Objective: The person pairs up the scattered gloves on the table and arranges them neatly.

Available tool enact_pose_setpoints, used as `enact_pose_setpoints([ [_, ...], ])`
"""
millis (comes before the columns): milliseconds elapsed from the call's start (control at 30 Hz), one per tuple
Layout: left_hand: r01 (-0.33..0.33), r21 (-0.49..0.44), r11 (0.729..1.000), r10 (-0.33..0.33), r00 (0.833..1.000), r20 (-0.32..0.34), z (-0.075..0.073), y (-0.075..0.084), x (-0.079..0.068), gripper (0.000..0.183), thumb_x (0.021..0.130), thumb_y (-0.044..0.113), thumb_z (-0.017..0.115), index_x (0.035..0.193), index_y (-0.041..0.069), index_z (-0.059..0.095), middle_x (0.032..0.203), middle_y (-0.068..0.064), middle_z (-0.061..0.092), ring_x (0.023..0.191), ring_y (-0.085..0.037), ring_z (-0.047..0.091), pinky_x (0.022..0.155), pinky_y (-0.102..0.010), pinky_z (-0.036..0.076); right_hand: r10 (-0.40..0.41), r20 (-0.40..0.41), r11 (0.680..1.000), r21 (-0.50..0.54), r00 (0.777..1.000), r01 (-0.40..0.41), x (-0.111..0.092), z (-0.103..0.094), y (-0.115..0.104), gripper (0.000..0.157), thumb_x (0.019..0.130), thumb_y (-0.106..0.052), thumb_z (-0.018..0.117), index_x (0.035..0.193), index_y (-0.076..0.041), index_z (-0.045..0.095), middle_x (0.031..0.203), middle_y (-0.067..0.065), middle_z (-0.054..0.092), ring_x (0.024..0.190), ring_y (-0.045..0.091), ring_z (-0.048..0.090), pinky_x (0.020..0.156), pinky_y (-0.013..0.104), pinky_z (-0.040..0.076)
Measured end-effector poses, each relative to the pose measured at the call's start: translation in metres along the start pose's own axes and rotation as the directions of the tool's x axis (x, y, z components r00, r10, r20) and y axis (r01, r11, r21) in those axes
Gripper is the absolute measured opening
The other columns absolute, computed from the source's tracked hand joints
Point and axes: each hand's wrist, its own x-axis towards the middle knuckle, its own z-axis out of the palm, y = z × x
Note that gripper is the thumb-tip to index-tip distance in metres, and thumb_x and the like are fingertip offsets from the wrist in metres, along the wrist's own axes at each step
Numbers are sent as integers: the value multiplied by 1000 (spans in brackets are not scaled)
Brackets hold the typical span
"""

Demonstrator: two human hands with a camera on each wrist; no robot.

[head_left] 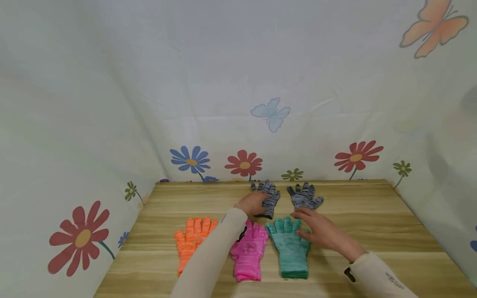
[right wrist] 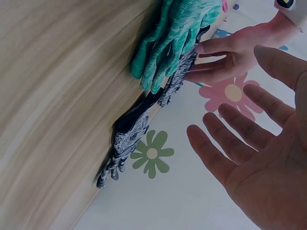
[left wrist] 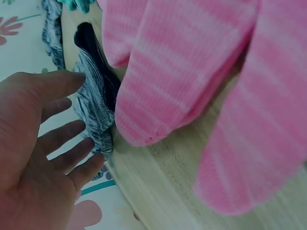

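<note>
My left hand (head_left: 253, 203) is at the left dark grey speckled knit glove (head_left: 273, 203) near the table's back edge. In the left wrist view its fingers are loosely extended beside that glove, with nothing gripped; I cannot tell if they touch it. The right dark grey glove (head_left: 304, 198) lies just beyond my right hand (head_left: 322, 228). That hand hovers by the right side of a green glove (head_left: 293, 254), its fingers spread and holding nothing in the right wrist view. A pink glove (head_left: 248, 256) lies left of the green one. My left sleeve partly covers an orange glove (head_left: 190, 240).
The gloves lie on a wood-grain table (head_left: 357, 215), fingers pointing away from me. Behind it and at both sides hangs a pale curtain (head_left: 208, 82) printed with flowers and butterflies. The back edge of the table meets the curtain.
</note>
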Motion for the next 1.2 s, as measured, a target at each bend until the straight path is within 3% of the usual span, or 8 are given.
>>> enact_pose_setpoints([
  [200,27,19,999,-28,999,40,1,-1,1,51,96,23,61,145,19,50,148,-3,50,138,-20,47,113,-33,40,25,21,1000,12,999,-25,-1,2,-1,52,91,-29,70,139,-15,55,147,16,47,132,38,49,100,58,46],
  [500,57,66,996,-56,998,-14,3,6,0,40,99,19,58,138,22,57,146,-2,51,137,-22,47,113,-35,41,8,18,1000,-8,1000,-7,-2,2,2,53,91,-28,71,138,-13,55,145,16,49,131,38,50,100,59,46],
  [733,34,118,992,-18,991,-134,14,-2,4,37,100,6,53,130,23,64,125,-1,67,113,-18,64,92,-35,55,-3,26,1000,16,1000,2,-1,5,7,50,92,-28,70,138,-14,55,144,15,50,129,38,51,99,59,47],
  [867,24,145,989,6,979,-204,16,-6,9,33,99,6,54,124,22,68,114,-1,70,104,-17,66,86,-32,57,-1,8,1000,8,1000,1,-2,5,10,48,92,-28,69,137,-18,56,143,13,52,128,37,53,99,58,47],
  [1067,57,131,990,-24,972,-234,6,-5,9,32,100,7,52,125,22,67,119,-1,68,107,-16,66,86,-30,56,5,-18,1000,3,1000,-5,-2,1,9,47,92,-27,70,136,-17,57,142,14,53,127,36,54,99,57,47],
  [1200,58,136,989,-22,968,-251,-2,-1,2,32,99,9,54,125,21,66,119,0,68,106,-15,66,87,-29,56,-5,-57,1000,-23,998,4,-1,0,7,49,90,-26,71,136,-15,57,141,16,53,125,37,55,96,57,49],
])
